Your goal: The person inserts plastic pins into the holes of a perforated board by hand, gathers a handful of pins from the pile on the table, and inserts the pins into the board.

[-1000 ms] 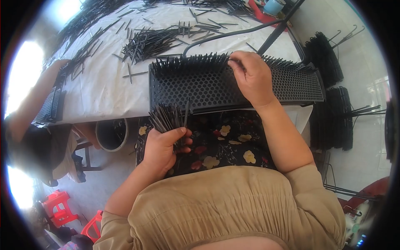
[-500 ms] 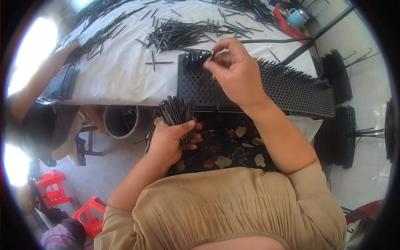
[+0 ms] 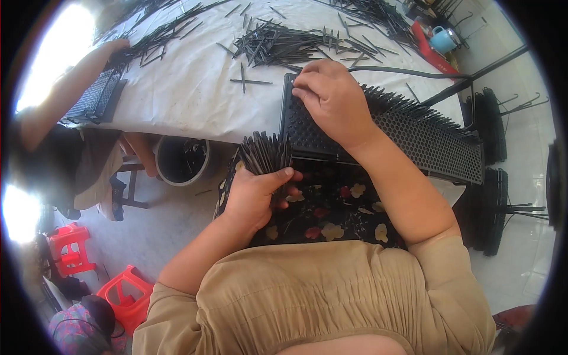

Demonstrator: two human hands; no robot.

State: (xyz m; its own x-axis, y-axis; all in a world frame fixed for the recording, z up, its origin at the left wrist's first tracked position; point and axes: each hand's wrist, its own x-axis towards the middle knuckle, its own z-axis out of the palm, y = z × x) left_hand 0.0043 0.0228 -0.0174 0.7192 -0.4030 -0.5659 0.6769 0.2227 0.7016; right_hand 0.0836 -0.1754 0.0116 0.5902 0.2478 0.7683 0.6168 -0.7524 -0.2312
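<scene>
A bundle of thin black sticks [image 3: 264, 152] stands in my left hand [image 3: 254, 192], whose fingers are wrapped round it just in front of the table edge. My right hand [image 3: 334, 100] is at the left end of a long black perforated rack [image 3: 423, 141], thumb and fingertips pinched near its upper corner; whatever they grip is too small to make out. Many black sticks [image 3: 408, 106] stand in a row along the rack's far side, partly hidden behind my right hand.
Loose black sticks [image 3: 278, 44] lie in a pile on the white-covered table [image 3: 183, 89]. A co-worker's arm [image 3: 74, 89] reaches over another rack [image 3: 94, 97] at left. A bucket [image 3: 182, 160] and red stools [image 3: 127, 296] are on the floor. A blue mug [image 3: 444, 40] stands at back right.
My right hand has moved leftward along the rack to its left end. The view has shifted, so the table and rack appear farther right. My left hand still holds its bundle.
</scene>
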